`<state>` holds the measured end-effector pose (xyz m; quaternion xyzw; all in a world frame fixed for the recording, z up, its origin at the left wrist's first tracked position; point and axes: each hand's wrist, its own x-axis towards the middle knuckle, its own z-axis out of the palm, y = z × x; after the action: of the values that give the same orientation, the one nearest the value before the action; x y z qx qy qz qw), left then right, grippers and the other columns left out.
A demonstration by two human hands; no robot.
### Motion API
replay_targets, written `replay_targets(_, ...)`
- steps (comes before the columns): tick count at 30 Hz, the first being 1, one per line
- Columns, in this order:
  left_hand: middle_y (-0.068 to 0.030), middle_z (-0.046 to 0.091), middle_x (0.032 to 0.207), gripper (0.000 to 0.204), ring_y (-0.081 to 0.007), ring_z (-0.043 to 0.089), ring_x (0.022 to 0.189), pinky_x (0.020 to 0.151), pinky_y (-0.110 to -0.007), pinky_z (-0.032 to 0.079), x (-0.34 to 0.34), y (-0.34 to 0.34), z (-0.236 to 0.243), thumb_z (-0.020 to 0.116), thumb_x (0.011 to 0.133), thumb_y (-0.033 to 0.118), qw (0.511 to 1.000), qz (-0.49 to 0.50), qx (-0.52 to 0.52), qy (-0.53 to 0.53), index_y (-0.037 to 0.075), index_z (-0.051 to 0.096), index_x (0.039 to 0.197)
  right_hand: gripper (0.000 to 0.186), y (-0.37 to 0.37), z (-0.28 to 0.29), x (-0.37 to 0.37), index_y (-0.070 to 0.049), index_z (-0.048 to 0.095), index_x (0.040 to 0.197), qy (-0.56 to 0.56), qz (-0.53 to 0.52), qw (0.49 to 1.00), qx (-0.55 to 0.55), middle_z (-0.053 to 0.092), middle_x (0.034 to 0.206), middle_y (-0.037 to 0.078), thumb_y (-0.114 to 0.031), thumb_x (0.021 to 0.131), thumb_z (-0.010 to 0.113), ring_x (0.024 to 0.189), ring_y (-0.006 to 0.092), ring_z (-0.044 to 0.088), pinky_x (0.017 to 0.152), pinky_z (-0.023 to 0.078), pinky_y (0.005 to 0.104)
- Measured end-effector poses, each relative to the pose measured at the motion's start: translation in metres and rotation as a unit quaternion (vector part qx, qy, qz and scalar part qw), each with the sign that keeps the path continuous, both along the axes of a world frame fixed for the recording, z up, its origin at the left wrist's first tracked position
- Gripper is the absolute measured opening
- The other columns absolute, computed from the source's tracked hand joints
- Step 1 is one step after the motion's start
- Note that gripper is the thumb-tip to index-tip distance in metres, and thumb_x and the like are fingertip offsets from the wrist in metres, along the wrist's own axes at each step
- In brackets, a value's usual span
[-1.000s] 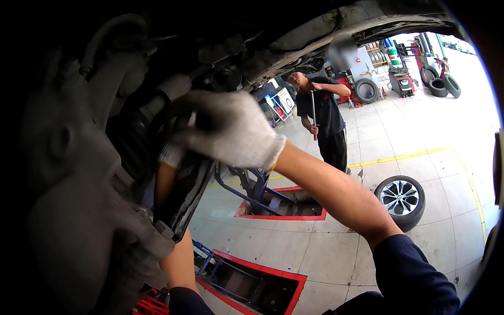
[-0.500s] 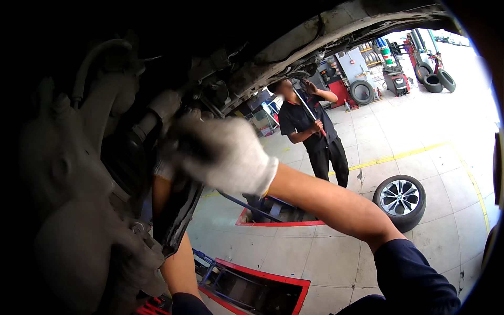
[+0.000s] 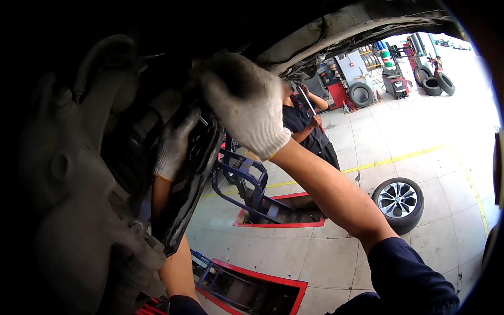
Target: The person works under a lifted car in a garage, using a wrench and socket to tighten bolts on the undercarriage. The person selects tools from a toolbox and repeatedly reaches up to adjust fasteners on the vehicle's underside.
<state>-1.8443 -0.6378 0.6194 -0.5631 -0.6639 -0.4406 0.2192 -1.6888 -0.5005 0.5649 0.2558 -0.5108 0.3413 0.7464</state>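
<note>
My right hand [image 3: 245,102], in a white knit glove, is raised against the dark underside of a lifted car. Its fingers curl into shadow, and whatever they grip is hidden. Lower and to the left, my left hand [image 3: 174,148], also gloved, reaches up behind a long black panel edge [image 3: 197,181]. Its fingers are drawn together beside a small shiny metal pin or bolt [image 3: 203,121]; what they hold cannot be made out. Large grey metal suspension parts [image 3: 79,173] fill the left side, close to my left forearm.
Behind my right forearm stands a co-worker [image 3: 307,123] holding a long bar. A wheel [image 3: 400,202] lies on the tiled floor to the right. Blue lift frames [image 3: 244,178] and red-edged floor pits [image 3: 299,299] are below. Loose tyres [image 3: 431,86] and a red-and-black machine [image 3: 396,84] are far back.
My right hand has moved up and to the right, uncovering my left hand and the blue lift frame. The co-worker now appears further behind my right hand and forearm.
</note>
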Motion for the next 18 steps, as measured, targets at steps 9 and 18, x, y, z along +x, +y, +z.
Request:
replay_targets(9,-0.0195,0.059,0.144,0.055,-0.0302,0.055,0.134,0.116,-0.039,0.040,-0.007,0.012,-0.001,0.067,0.101,0.030,0.999,-0.011,0.006,0.037,-0.002,0.056,0.143,0.017,0.013,-0.003,-0.010,-0.006,0.068,0.102,0.053,-0.056,0.997,-0.016,0.069,0.074,0.011,-0.014,0.088,0.071,0.065,0.0287,0.071,0.058,0.058,0.0375)
replay_targets(18,-0.0190,0.058,0.145,0.058,-0.0305,0.053,0.136,0.117,-0.040,0.038,0.002,-0.004,0.005,0.066,0.101,0.033,0.998,0.010,-0.003,0.055,-0.003,0.054,0.145,0.027,0.018,-0.004,-0.009,-0.004,0.068,0.107,0.063,-0.190,0.980,0.014,0.072,0.095,0.013,-0.021,0.087,0.073,0.075,0.0271,0.073,0.060,0.060,0.0360)
